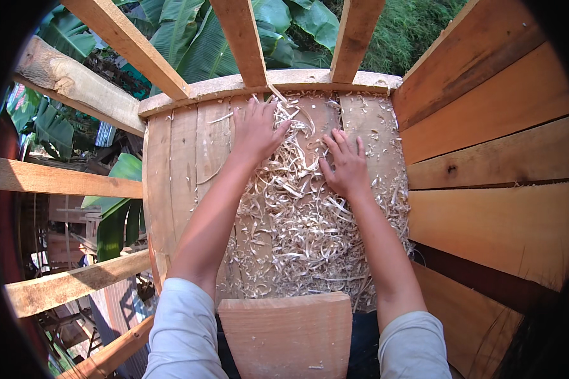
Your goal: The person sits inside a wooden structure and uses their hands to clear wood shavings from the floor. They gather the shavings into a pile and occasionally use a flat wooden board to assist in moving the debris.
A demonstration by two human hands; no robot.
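Curled wood shavings [310, 234] lie thickly over the middle and right of a plank floor [183, 151]. Reaching far forward, my left hand [256, 132] rests with spread fingers near the floor's far edge, beside some long curls. My right hand [346, 165] is a little nearer and to the right, fingers apart and low over the planks at the edge of the shavings. Neither hand holds anything. Between my forearms, close to my body, is a pale wooden board [287, 331] with a few specks of shavings on it.
A wooden beam [297, 81] borders the far edge, with upright posts [240, 41] rising from it. Open rails [63, 177] run along the left. A wall of horizontal planks [487, 155] closes the right side. Banana leaves [196, 41] grow beyond the far posts.
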